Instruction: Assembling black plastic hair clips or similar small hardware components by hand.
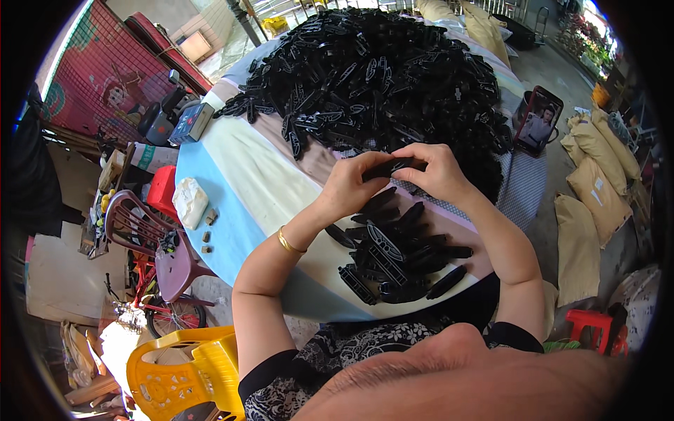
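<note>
Both my hands pinch one long, narrow black piece [388, 168], pointed at its ends, held level above the table. My left hand [345, 186] is closed on one end of it, my right hand [441, 174] on the other. Below them a small heap of similar black pieces [393, 258] lies close to my body, a few showing pale outlines and hollow undersides. Beyond my hands rises a large pile of the same black pieces [379, 77]. Their exact kind I cannot make out.
The round table wears a striped cloth [239, 179]. On it are a blue-grey box [192, 124], a white bag [189, 202], small brown blocks [210, 217] and an upright phone [539, 121]. Around stand a purple chair [175, 270], a yellow chair [217, 365], tan sacks [597, 186] and a red stool [588, 323].
</note>
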`<state>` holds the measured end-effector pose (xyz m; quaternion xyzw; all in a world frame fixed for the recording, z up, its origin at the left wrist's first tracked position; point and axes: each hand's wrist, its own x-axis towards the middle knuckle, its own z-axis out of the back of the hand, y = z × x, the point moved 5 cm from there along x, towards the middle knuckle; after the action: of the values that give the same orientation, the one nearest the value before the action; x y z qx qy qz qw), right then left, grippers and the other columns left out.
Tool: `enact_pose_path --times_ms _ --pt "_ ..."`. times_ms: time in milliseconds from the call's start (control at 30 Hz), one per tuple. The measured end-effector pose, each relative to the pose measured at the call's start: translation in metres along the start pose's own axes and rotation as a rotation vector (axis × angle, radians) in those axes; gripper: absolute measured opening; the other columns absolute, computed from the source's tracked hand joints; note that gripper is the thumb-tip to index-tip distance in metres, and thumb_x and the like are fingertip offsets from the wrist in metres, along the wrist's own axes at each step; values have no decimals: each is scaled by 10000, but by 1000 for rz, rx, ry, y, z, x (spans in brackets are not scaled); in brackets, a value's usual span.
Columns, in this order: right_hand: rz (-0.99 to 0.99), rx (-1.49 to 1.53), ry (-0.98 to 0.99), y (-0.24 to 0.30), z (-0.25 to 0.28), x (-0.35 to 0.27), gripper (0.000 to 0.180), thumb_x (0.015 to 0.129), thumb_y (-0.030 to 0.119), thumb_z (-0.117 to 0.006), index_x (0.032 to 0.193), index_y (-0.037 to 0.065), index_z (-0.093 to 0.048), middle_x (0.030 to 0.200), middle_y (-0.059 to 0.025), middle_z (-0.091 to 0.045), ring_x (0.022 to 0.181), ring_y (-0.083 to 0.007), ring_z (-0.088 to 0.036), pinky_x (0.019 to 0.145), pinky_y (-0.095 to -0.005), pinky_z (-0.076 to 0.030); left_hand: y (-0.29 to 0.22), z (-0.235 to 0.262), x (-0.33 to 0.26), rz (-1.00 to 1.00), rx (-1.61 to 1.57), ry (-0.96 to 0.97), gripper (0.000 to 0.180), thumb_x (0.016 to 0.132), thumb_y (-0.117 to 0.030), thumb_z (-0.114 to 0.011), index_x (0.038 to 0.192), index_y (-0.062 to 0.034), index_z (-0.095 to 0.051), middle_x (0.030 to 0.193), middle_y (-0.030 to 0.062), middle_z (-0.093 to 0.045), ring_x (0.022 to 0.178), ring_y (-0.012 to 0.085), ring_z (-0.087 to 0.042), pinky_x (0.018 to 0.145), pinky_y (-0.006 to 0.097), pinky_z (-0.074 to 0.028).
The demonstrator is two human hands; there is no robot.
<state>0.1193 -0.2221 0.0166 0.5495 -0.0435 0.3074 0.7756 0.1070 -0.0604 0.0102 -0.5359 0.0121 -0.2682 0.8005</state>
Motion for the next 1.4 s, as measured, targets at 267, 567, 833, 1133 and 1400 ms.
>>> enact_pose_path --times_ms 267,567,833,1133,1400 --pt "-121 193 -33 -10 28 10 286 781 73 -722 1031 -32 -632 879 -75 -683 743 -83 -631 683 -227 -513 16 16 6 131 -56 159 328 777 -52 -650 1089 35 -594 985 125 -659 924 152 -617 846 274 -484" --pt "-80 -761 351 -8 6 -4 242 684 216 -739 870 66 -702 765 -79 -655 702 -246 -631 665 -328 -504 38 10 2 323 406 586 225 813 -210 -657 904 -5 -655 803 147 -652 698 229 -611 653 348 -480" --pt "-80 -865 482 -6 -5 -17 210 714 87 -654 916 76 -711 925 -77 -621 942 -244 -582 825 -355 -483 -5 -28 19 -553 798 73 454 686 -15 -581 1139 -57 -584 1173 101 -553 1060 297 -492 919 362 -433" --pt "-68 -864 512 -9 -2 -12 145 763 88 -621 891 75 -688 922 -88 -642 951 -262 -593 808 -360 -488 3 -21 17 -507 758 -138 363 685 -8 -606 1047 -42 -598 1099 108 -549 999 300 -512 866 357 -457" --pt "-30 -32 -94 1 28 6 131 842 39 -618 968 6 -620 861 -61 -647 753 -118 -610 657 -229 -488 42 5 14 137 -623 -168 285 866 -3 -599 1137 -15 -513 1021 87 -610 890 166 -623 805 305 -537"
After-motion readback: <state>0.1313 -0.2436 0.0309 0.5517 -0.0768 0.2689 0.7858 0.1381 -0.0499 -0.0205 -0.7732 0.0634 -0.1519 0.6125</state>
